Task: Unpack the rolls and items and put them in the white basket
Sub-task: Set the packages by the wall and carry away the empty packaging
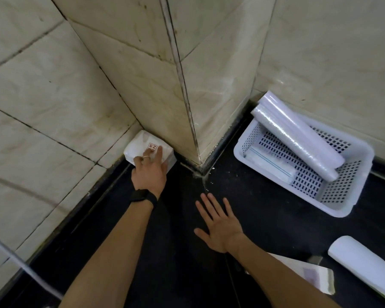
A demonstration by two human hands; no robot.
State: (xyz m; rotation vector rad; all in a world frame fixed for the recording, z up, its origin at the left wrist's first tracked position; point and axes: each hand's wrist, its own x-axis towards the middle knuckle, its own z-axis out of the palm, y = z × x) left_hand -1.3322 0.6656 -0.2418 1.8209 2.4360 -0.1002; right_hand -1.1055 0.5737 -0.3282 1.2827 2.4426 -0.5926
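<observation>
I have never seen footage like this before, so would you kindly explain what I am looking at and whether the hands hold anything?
There is no machine here: a camera worn on a person's head looks down at their two bare hands. The left hand lies on a white packet on the dark floor against the tiled wall. The right hand is spread open, holding nothing. The white basket on the right holds two wrapped rolls and a flat pack. Another roll lies on the floor nearby.
</observation>
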